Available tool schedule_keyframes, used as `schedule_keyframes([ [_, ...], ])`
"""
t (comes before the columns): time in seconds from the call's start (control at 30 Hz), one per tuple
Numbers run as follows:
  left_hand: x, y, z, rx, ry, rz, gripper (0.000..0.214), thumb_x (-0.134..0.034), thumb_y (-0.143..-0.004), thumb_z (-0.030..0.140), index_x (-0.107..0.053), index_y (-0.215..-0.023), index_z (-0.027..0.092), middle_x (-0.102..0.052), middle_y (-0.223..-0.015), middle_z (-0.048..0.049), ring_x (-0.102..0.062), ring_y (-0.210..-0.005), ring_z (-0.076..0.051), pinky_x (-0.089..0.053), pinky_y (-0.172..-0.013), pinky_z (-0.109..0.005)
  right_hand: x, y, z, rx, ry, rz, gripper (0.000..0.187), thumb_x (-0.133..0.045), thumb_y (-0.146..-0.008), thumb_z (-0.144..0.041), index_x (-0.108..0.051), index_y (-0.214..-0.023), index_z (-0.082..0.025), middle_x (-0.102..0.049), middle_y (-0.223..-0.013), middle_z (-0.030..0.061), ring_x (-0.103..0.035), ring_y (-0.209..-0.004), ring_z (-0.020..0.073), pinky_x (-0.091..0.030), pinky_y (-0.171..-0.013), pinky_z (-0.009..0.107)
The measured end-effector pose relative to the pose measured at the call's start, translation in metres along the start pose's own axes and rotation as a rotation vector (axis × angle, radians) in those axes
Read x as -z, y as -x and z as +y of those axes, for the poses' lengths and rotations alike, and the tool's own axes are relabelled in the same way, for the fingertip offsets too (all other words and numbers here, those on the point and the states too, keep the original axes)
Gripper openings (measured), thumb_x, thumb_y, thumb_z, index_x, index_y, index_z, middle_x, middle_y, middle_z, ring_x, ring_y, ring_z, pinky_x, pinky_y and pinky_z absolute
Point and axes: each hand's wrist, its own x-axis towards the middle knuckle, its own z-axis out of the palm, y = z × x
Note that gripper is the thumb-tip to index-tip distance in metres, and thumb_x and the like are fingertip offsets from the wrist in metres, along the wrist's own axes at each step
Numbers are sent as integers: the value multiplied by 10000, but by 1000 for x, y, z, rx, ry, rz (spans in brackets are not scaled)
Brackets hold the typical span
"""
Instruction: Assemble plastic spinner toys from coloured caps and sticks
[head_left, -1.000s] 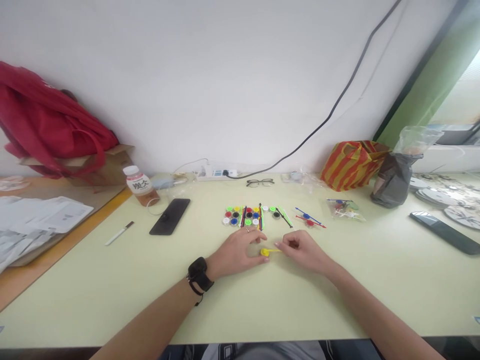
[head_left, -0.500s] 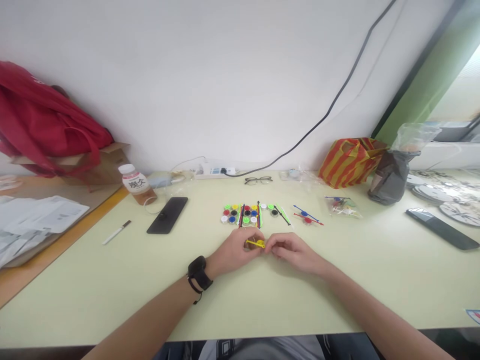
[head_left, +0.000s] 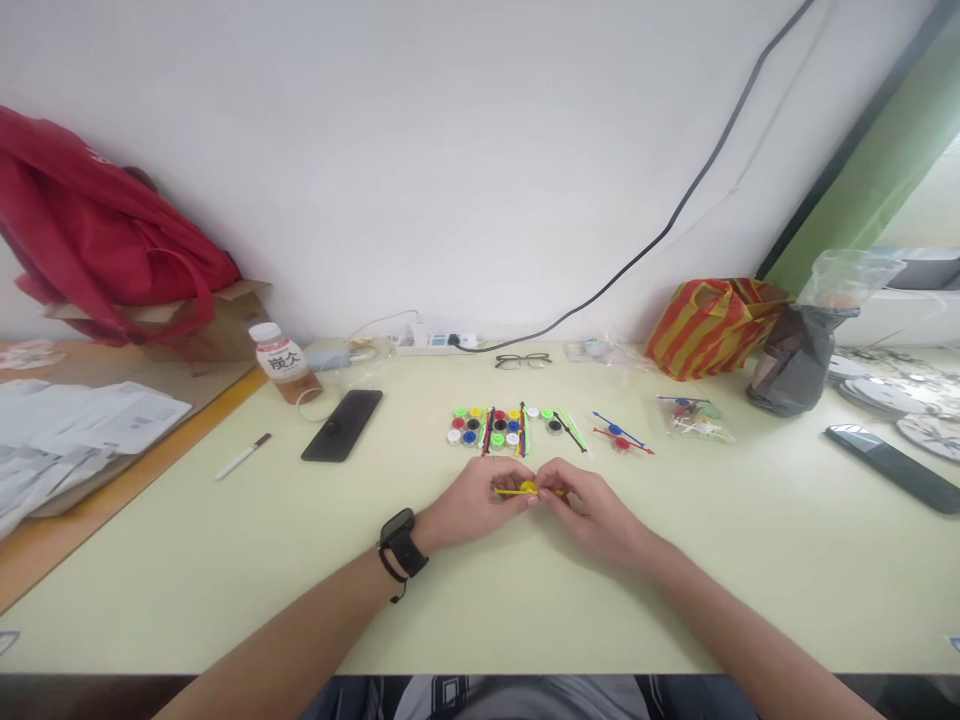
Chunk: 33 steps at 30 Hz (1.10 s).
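Observation:
My left hand (head_left: 478, 498), a black watch on its wrist, is closed on a yellow arrow spinner (head_left: 528, 487) with a round hub. My right hand (head_left: 591, 508) pinches the spinner's right side, its fingertips against those of my left. A bit of yellow shows between the right fingers. Just beyond lie rows of round coloured spinner bases (head_left: 500, 426) with several arrow pointers (head_left: 523, 430) among them. Farther right, a blue arrow spinner (head_left: 616, 429) and a red arrow spinner (head_left: 621, 444) rest close together.
A phone (head_left: 342, 426), a pen (head_left: 244, 456) and a drink bottle (head_left: 285, 365) stand or lie left. Glasses (head_left: 523, 360) and a power strip (head_left: 435, 343) are by the wall. Right are a small parts bag (head_left: 694, 417), striped bag (head_left: 709, 330), grey bag (head_left: 791, 360) and dark phone (head_left: 892, 468).
My right hand has closed in on the yellow spinner and now covers its right end. The yellow arrow lies more level than before. The whole view has shifted slightly.

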Motion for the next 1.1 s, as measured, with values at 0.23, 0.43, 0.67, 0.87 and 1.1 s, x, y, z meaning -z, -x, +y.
schedule_keyframes([
  [0.23, -1, -1, 1, -68, -115, 77, 138, -705, -897, 233, -750, -1019, 187, -732, -928, -43, -665, -819, -161, -546, -797, -289, 10, -3, -1, -65, -149, -16, 194, -529, -1034, -419, -550, -1005, -228, -471, -716, -46, -411, -661, 145, -324, -615, 277],
  [0.43, 0, 1, 4, -141, -183, 80, 119, -710, -849, 152, -743, -958, 188, -742, -877, -23, -667, -798, -145, -529, -786, -266, 12, -4, 1, -95, -250, -23, 225, -602, -995, -444, -584, -1027, -222, -468, -712, -48, -409, -662, 143, -317, -619, 279],
  [0.67, 0, 1, 5, -125, -148, 65, 52, -705, -877, 202, -730, -907, 167, -709, -813, -29, -643, -738, -141, -514, -713, -260, 12, -5, 4, -96, -264, -27, 252, -603, -992, -470, -608, -1033, -221, -490, -740, -36, -417, -676, 145, -335, -625, 278],
  [0.87, -2, 1, 5, -49, 60, -2, 220, -738, -904, 330, -722, -1049, 166, -705, -970, -77, -650, -829, -168, -549, -791, -303, 13, -6, 5, -93, -228, 8, 316, -562, -1002, -523, -598, -1105, -226, -569, -860, 8, -507, -720, 155, -420, -648, 285],
  [1.1, 0, -5, 0, 1, 223, 117, 277, -813, -862, 341, -736, -1053, 157, -722, -999, -79, -674, -902, -175, -564, -889, -325, 15, -1, 7, 34, 20, 311, 480, -552, -1009, -447, -451, -1452, -289, -570, -1081, 58, -561, -737, 158, -515, -673, 324],
])
